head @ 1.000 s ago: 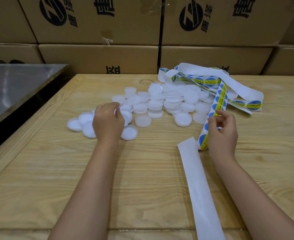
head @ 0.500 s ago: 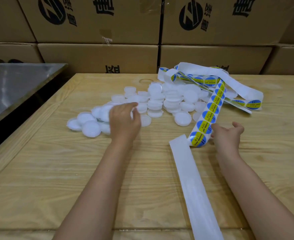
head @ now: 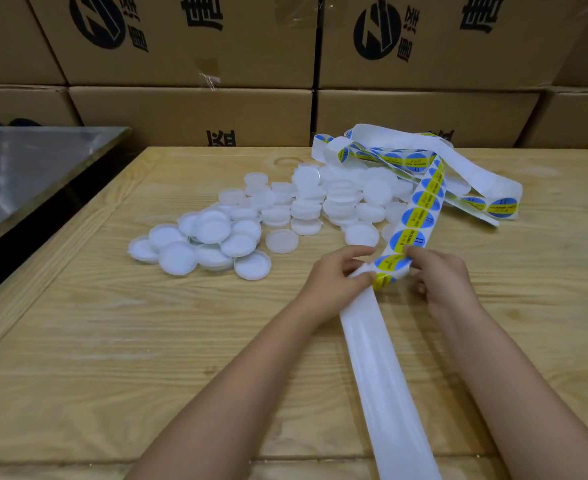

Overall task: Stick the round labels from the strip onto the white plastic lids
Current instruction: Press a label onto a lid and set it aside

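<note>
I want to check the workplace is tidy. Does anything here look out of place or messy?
Nothing looks damaged. The strip lies in tangled loops over the far lids, and its empty backing trails long across the table. The lids form a loose heap, not rows.

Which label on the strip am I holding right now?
The last label, at the bend where bare backing begins, between left hand and right hand; the rest lie farther up the strip.

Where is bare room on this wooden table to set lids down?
Bare: near side of the white round plastic lids, left of the left hand; also right of the right hand. Crowded: far middle, lids and blue-and-yellow label strip.
</note>
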Action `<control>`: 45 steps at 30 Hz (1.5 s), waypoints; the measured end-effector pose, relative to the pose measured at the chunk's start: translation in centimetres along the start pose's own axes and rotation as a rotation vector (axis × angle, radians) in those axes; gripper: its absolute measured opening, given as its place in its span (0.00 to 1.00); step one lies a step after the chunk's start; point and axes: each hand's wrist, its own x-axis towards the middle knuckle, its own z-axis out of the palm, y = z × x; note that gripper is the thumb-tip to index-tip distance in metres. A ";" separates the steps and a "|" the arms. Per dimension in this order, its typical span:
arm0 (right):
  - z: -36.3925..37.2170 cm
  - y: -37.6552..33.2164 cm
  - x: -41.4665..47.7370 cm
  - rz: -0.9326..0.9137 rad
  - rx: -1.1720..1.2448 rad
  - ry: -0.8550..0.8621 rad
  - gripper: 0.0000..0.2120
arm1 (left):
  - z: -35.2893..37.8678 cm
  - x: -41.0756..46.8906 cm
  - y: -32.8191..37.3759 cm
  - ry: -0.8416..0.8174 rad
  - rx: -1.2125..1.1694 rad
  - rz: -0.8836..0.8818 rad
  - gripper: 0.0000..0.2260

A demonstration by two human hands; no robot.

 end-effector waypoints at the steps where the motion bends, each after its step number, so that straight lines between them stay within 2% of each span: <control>1: 0.0 -0.3 -0.4 -0.029 0.031 -0.016 0.07 | -0.2 0.1 0.1 0.003 -0.069 -0.028 0.14; 5: 0.2 -1.3 -1.8 -0.099 0.096 -0.159 0.08 | -0.7 0.3 0.0 0.015 -0.231 -0.097 0.09; 7: 0.4 -1.3 -2.1 -0.142 0.089 -0.240 0.06 | -0.8 0.3 0.0 0.019 -0.313 -0.130 0.09; 11: 1.0 -1.1 -2.8 -0.256 0.051 -0.345 0.19 | -0.9 0.6 0.1 0.014 -0.431 -0.191 0.09; 17: 1.3 -0.8 -2.7 -0.317 0.027 -0.275 0.27 | -1.5 0.7 -0.2 -0.097 -0.535 -0.228 0.12; 23: 0.9 -0.7 -2.1 -0.259 0.045 -0.277 0.30 | -1.2 0.5 -0.5 -0.086 -0.194 -0.073 0.19; 27: 1.1 -0.4 -2.4 -0.267 -0.017 -0.324 0.32 | -0.6 0.2 -0.5 0.218 0.001 0.091 0.17; 28: 1.2 -0.3 -2.5 -0.278 -0.035 -0.337 0.32 | -0.6 0.2 -0.5 0.235 0.058 0.143 0.15; 32: 1.1 -0.1 -2.5 -0.290 -0.105 -0.347 0.36 | -0.3 0.0 -0.7 0.125 0.353 0.337 0.15; 36: 1.1 0.1 -2.3 -0.296 -0.117 -0.352 0.42 | -0.3 0.1 -0.7 0.134 0.432 0.360 0.16; 38: 1.2 0.1 -2.3 -0.312 -0.108 -0.367 0.38 | -0.3 0.1 -0.7 0.135 0.441 0.354 0.16; 42: 1.3 0.3 -2.1 -0.313 -0.183 -0.319 0.12 | -0.3 0.0 -0.7 0.142 0.430 0.300 0.15; 45: 1.4 0.3 -2.1 -0.277 -0.153 -0.299 0.09 | -0.3 0.0 -0.8 0.167 0.410 0.279 0.14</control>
